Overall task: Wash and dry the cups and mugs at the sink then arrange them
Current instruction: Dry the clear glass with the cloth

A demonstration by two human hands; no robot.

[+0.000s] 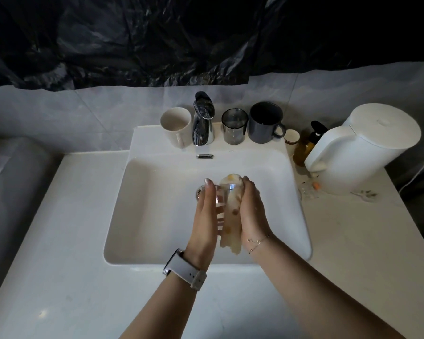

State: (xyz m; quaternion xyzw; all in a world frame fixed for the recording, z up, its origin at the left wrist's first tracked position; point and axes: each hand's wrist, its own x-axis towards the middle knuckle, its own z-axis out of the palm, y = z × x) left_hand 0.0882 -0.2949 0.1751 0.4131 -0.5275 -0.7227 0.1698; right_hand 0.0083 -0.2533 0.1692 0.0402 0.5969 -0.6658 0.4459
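1. The left hand (207,216) is over the middle of the sink (142,192), its fingers mostly straight, pressed along the left side of a clear glass (222,206); a pale watch (185,270) sits on that wrist.
2. The glass is held between the two hands, above the drain, its long axis running near to far with the rim at the far end. Smooth, see-through and wet, it probably slips easily.
3. A cloth (231,216), cream with brownish spots, soft and limp, wraps the right side of the glass and hangs off its near end.
4. The right hand (251,211) curls round the cloth and presses it to the glass. Both hands touch the glass, so either could turn it; the rubbing looks like the right hand's job.
5. On the far ledge, left to right: a cream mug (175,126), a chrome tap (202,121), a smoky tumbler (234,126), a dark mug (264,122), waiting.
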